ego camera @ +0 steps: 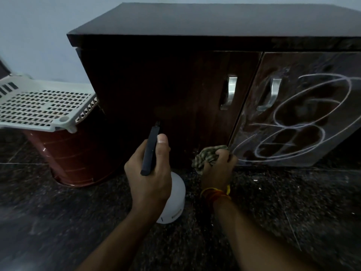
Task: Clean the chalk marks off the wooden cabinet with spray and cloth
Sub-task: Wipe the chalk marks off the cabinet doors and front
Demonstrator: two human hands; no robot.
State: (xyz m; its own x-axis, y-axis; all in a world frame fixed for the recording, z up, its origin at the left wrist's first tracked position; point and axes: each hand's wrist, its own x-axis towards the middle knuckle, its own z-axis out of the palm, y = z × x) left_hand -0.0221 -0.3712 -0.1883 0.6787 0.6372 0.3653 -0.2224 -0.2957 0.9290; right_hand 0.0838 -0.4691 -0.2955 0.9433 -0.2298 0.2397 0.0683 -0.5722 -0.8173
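Cabinet (175, 79) of dark wood on the floor; its right door (304, 110) carries looping chalk marks (312, 106), the left door looks bare. Left hand (150, 173) grasps the spray bottle (175, 198), nozzle toward the wood for wetting. Right hand (218, 169), fingers (226, 155) clenched on the cloth (207, 155), waits at the marked door's lower corner.

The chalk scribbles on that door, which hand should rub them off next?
The right hand. It already holds the cloth right at the edge of the door with the chalk marks. The left hand grips the spray bottle, pointed at the other door.
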